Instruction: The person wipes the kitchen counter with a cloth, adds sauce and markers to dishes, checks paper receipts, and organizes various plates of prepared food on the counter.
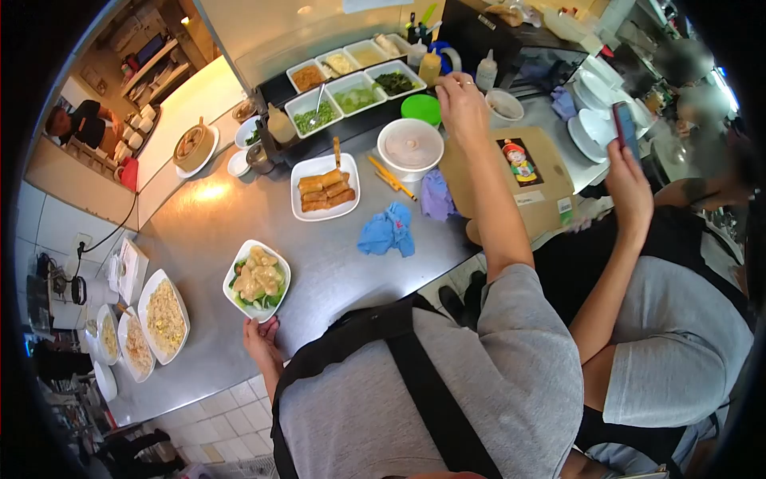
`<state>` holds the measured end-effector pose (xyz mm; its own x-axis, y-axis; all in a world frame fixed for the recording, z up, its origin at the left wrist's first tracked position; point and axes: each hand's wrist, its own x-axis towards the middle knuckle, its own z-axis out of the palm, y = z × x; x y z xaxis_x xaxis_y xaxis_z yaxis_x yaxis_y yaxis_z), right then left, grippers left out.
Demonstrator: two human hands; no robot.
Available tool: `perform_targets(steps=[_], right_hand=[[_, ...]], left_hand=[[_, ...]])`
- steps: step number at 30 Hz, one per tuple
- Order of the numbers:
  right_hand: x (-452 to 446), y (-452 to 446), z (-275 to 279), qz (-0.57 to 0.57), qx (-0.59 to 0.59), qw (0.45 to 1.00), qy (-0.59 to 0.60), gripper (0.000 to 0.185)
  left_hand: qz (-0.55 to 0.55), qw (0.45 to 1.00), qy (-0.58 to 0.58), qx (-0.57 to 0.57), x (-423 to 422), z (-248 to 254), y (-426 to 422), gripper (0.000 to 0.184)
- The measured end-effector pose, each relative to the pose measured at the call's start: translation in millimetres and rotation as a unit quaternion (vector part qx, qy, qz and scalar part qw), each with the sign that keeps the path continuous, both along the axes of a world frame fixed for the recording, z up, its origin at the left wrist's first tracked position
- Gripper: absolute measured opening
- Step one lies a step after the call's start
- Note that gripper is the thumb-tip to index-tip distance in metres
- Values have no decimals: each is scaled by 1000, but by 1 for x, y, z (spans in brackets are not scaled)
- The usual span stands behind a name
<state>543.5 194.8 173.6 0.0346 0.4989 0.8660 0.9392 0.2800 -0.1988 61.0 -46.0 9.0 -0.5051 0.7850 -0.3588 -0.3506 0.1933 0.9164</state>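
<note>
One white dish of greens under a pale sauce sits on the left part of our steel counter, close to its near edge. It is a rounded square, only slightly longer front to back than across, and one corner points towards us. Our left hand is at that corner, fingers against the rim; they are partly hidden, so we cannot tell whether they clasp it.

Left of the dish stand oval bowls of rice, their long axes running away from us. Beyond it and to its right lies a plate of fried rolls, and nearer us than that, a crumpled blue cloth. Farther right come a white tub, yellow pens and a purple cloth.

Our right arm reaches over a cardboard box. Our right hand has its fingers bunched beside a yellow bottle and a green lid; we cannot tell whether they pinch anything. Food trays line the back. On our right, a co-worker's hand holds a phone.
</note>
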Motion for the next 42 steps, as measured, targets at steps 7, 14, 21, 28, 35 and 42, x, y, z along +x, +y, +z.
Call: perform_targets(steps=[7, 14, 21, 28, 35, 42], right_hand=[[-53, -106, -48, 83, -270, 952, 119, 20], [-128, -147, -146, 227, -254, 940, -13, 14], [-128, -144, -169, 175, -237, 955, -12, 21], [-134, -148, -159, 158, -215, 964, 12, 19], [-136, -149, -160, 146, -228, 963, -3, 22], [-131, -127, -168, 90, -218, 972, -7, 22]], left_hand=[[-6, 999, 26, 28, -13, -11, 8, 39], [-38, 985, 164, 44, -58, -33, 32, 38], [3, 970, 235, 56, -51, -19, 51, 37], [-11, 965, 246, 89, -39, -3, 44, 37], [-31, 964, 241, 105, -47, -10, 43, 37], [-3, 960, 260, 100, -65, -39, 45, 35]])
